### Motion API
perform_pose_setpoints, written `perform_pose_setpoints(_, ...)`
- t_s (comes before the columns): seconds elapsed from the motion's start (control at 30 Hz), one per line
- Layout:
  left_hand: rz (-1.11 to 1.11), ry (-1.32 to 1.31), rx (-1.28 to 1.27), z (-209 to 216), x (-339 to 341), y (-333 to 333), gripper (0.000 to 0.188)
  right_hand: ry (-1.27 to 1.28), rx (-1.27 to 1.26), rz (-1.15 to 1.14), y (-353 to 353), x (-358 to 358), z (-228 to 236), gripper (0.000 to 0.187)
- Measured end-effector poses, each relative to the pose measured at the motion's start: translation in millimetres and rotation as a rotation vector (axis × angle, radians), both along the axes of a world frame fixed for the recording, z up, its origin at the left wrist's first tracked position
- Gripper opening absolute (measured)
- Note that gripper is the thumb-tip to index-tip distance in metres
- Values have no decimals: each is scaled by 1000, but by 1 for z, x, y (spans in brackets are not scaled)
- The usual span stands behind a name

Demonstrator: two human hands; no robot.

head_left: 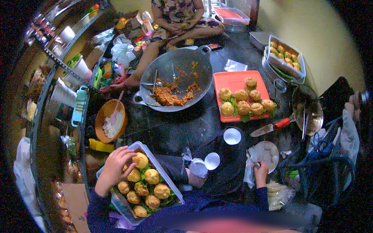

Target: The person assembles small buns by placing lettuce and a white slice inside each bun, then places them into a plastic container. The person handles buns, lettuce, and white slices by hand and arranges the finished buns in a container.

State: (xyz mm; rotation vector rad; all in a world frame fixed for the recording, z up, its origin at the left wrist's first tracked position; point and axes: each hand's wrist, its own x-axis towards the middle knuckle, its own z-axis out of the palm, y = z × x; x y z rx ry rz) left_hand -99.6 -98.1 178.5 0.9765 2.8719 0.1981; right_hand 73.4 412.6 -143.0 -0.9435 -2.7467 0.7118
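Observation:
My left hand (116, 167) reaches over a clear plastic box (165, 171) on the near left. Its fingers curl around a golden pastry puff (126, 169) that they partly hide, among several other puffs on green lettuce. At the near right, my right hand (261, 174) is closed on a crumpled clear plastic bag (249, 173). That bag lies against a white plate (273, 149) with pale round pieces on it. Between my hands are white paper cups (212, 160) and a clear plastic wrapper (187, 154).
A large wok (175, 58) of orange-brown filling stands ahead, beside a brown bowl (101, 134) of white food. Right of it, a red lid (229, 79) holds several puffs. A red-handled knife (268, 128) lies nearby. Another person (176, 15) sits at the back.

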Motion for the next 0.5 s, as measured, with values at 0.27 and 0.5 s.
perform_pose_setpoints(0.27, 235, -24, 195, -21, 58, -26, 25, 90, 84, -10, 1, 3, -9, 31)
perform_pose_setpoints(0.5, 188, -96, 327, 5, 41, -29, 26, 68, 94, -102, -1, -5, -5, 33)
